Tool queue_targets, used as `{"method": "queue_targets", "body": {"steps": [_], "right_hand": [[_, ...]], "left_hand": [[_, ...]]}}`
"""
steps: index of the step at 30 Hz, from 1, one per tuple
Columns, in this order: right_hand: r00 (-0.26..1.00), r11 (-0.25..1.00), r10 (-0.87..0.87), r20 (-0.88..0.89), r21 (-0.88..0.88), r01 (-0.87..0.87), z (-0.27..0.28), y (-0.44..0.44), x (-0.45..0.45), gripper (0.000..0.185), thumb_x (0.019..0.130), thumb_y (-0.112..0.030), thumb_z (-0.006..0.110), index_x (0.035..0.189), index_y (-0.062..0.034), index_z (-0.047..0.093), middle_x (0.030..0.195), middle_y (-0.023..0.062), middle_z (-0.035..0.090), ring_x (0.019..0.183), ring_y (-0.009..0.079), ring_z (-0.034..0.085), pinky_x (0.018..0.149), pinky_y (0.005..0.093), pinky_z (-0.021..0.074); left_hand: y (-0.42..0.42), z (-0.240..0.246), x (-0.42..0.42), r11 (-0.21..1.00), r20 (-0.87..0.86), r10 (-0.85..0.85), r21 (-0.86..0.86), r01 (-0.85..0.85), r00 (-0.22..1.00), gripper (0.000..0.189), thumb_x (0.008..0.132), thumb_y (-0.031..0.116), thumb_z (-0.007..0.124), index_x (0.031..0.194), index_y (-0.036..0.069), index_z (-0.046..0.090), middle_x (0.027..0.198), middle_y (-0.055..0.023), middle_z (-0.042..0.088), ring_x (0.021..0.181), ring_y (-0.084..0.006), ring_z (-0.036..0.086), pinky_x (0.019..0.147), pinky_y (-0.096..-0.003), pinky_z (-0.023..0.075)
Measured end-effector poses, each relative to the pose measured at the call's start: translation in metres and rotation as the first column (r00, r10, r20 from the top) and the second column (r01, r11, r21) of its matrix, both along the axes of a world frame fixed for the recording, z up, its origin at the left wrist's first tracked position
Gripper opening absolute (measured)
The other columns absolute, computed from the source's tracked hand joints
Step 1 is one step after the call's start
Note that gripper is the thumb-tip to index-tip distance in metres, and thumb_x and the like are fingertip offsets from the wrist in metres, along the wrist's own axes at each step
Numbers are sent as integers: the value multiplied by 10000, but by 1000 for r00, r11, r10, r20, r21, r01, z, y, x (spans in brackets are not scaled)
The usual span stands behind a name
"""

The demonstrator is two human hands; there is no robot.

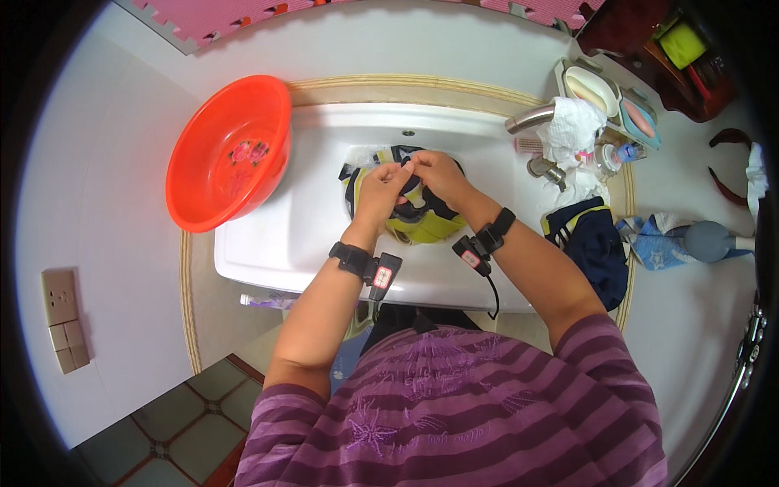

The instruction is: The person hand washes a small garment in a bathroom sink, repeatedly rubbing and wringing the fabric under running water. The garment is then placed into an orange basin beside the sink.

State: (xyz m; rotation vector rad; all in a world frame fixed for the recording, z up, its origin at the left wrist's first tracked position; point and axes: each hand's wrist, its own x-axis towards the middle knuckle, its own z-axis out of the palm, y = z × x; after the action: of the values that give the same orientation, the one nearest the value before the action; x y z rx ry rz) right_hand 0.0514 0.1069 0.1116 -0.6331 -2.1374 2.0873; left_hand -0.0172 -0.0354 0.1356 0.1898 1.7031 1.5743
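Observation:
A dark navy, yellow and white garment (pixel 431 226) lies bunched in the white sink basin (pixel 316 182), with soap suds (pixel 360 155) at its far left edge. Above it, my left hand (pixel 384 190) and my right hand (pixel 439 175) meet with their fingertips close together. Both pinch a dark part of the cloth that is raised from the heap. My fingers hide most of the pinched part. Each wrist wears a black strap with a small device.
An orange-red plastic basin (pixel 210 164) with a flower print leans at the sink's left. On the right are a metal faucet (pixel 530 119) draped with white cloth, a soap dish (pixel 590 88), a clear bottle (pixel 607 159) and a folded navy garment (pixel 593 255). A blue cloth (pixel 654 246) hangs farther right.

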Motion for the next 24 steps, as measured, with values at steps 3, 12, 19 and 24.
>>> {"method": "queue_targets", "body": {"steps": [3, 12, 19, 24], "right_hand": [[999, 1000, 3, -44, -25, -4, -6, -1, 3, 204, 887, -172, 602, 752, -21, 631, 642, -25, 526, 601, 64, 446, 554, 250, 372], [983, 982, -183, -30, 47, 184, -18, 1, 10, 252, 946, -202, 539, 856, 20, 617, 731, -4, 566, 661, 79, 485, 614, 256, 410], [887, 883, -411, -208, 150, 444, -12, -25, 8, 292, 980, -238, 502, 876, 17, 598, 745, 24, 582, 687, 109, 517, 669, 279, 452], [901, 833, -64, -429, 474, 285, 14, -52, 7, 171, 850, -174, 651, 740, -47, 616, 638, 140, 547, 603, 242, 570, 569, 365, 444]], "left_hand": [[0, -5, -2, 1000, 32, 12, -8, -12, 999, 162, 890, 266, 650, 919, 108, 666, 849, 61, 594, 725, -47, 518, 623, -229, 446], [-8, -29, -14, 994, -58, 95, 66, -91, 994, 195, 943, 232, 542, 931, 63, 638, 844, 14, 609, 749, -82, 546, 661, -244, 450], [-3, -43, -1, 924, 139, 231, 280, -262, 963, 295, 1015, 283, 426, 950, 48, 592, 829, 2, 596, 731, -82, 514, 683, -253, 441], [2, -53, 11, 756, 405, -134, 632, -171, 904, 284, 1021, 328, 420, 1014, 89, 573, 932, -27, 622, 839, -142, 587, 756, -299, 495]]}}
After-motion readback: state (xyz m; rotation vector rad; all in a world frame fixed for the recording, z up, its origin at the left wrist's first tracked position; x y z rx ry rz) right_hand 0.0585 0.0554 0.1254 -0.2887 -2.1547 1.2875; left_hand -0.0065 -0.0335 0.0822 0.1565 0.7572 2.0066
